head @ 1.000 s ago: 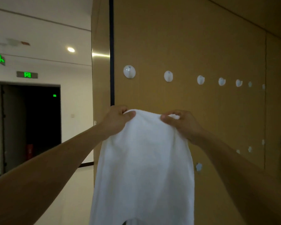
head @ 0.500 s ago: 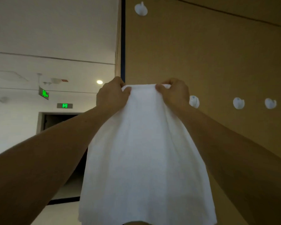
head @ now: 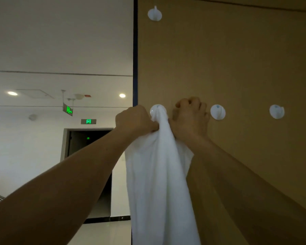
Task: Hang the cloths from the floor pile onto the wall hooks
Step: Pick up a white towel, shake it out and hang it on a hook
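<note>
- The left hand (head: 134,119) is a closed fist clamped on the bunched top of the cloth (head: 157,174), just left of a hook (head: 157,109).
- The right hand (head: 189,121) holds the same bunch from the right. Its fingers (head: 191,103) are curled close to the wall (head: 237,59).
- The two hands are close together, with only the gathered cloth between them.
- The white cloth's top sits on the round white hook, covering its lower part. The rest hangs straight down in folds between the forearms and runs out of view at the bottom.
- Whether the cloth is caught on the hook's peg cannot be told.
- The hook is the leftmost of a row on the tan wall. A second hook (head: 217,112) is just right of the right hand, and a third hook (head: 276,111) is farther right.
- A higher hook (head: 154,13) sits near the top, above the first.
- To the left, far off, are a dark doorway (head: 88,165), a green sign (head: 88,121) above it and a hanging sign (head: 67,110).
- Two ceiling lights (head: 122,95) glow.
</note>
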Demonstrator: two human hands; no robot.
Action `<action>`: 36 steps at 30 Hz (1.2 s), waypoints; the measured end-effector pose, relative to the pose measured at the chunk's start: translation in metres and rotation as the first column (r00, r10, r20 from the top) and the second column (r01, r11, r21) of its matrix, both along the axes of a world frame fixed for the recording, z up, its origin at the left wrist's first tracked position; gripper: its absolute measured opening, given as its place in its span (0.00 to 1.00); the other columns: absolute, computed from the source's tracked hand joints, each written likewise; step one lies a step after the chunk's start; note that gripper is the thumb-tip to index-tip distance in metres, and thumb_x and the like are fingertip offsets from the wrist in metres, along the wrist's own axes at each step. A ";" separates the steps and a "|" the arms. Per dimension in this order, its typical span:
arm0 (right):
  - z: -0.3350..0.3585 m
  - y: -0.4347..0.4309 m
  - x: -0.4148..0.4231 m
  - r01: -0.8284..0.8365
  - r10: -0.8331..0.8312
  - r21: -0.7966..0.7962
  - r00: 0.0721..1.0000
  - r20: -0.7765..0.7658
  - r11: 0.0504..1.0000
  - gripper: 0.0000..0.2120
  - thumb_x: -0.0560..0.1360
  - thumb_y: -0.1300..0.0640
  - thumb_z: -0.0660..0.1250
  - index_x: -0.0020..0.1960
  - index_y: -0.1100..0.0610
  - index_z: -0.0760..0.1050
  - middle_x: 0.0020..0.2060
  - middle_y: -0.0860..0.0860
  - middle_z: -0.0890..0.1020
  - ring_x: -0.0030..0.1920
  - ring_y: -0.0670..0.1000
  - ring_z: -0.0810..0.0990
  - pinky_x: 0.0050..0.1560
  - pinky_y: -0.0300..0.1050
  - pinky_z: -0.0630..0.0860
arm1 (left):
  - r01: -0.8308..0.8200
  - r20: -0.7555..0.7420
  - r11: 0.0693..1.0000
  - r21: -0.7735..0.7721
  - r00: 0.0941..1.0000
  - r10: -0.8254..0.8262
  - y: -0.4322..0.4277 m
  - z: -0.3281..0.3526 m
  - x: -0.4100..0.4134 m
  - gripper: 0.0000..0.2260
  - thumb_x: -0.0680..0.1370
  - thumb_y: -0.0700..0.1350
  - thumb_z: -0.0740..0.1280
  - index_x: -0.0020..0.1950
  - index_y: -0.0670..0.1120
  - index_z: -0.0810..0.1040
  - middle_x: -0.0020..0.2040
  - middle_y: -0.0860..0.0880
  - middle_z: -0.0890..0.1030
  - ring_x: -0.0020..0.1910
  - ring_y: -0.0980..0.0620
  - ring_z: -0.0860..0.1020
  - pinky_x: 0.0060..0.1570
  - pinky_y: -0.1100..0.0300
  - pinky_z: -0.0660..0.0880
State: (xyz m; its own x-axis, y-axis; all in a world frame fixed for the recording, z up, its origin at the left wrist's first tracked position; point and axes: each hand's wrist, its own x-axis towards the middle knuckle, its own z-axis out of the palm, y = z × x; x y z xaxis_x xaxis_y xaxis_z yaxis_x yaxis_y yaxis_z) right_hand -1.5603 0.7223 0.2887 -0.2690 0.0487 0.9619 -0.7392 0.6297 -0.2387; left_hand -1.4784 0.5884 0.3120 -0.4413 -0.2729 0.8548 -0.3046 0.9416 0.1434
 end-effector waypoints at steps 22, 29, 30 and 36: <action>-0.026 -0.003 0.027 -0.748 0.764 -0.273 0.451 0.461 0.605 0.09 0.75 0.49 0.64 0.49 0.53 0.78 0.43 0.49 0.83 0.44 0.49 0.82 0.42 0.45 0.76 | 0.677 -0.316 0.509 0.531 0.716 -0.623 0.032 -0.039 0.022 0.10 0.73 0.49 0.62 0.48 0.43 0.76 0.46 0.45 0.79 0.45 0.49 0.78 0.45 0.55 0.75; -0.039 -0.003 0.026 -0.658 0.706 -0.271 0.596 0.383 0.702 0.19 0.70 0.37 0.61 0.48 0.52 0.76 0.41 0.48 0.83 0.40 0.49 0.83 0.41 0.47 0.78 | 0.753 -0.460 0.450 0.480 0.653 -0.602 0.040 -0.068 0.005 0.13 0.82 0.51 0.59 0.42 0.46 0.75 0.34 0.52 0.76 0.36 0.54 0.76 0.26 0.74 0.68; -0.045 -0.003 0.024 -0.617 0.644 -0.206 0.670 0.369 0.760 0.18 0.73 0.39 0.60 0.51 0.52 0.75 0.43 0.48 0.81 0.43 0.50 0.82 0.44 0.48 0.77 | 0.740 -0.438 0.483 0.469 0.669 -0.600 0.041 -0.079 0.004 0.14 0.81 0.55 0.58 0.42 0.49 0.76 0.35 0.53 0.78 0.36 0.56 0.78 0.26 0.73 0.69; -0.103 -0.004 0.014 -0.580 0.603 -0.181 0.718 0.347 0.794 0.22 0.78 0.37 0.57 0.60 0.54 0.70 0.49 0.47 0.79 0.45 0.46 0.79 0.41 0.40 0.72 | 0.714 -0.467 0.601 0.359 0.695 -0.546 0.040 -0.152 -0.004 0.19 0.77 0.62 0.60 0.60 0.52 0.73 0.52 0.54 0.80 0.50 0.56 0.79 0.50 0.64 0.76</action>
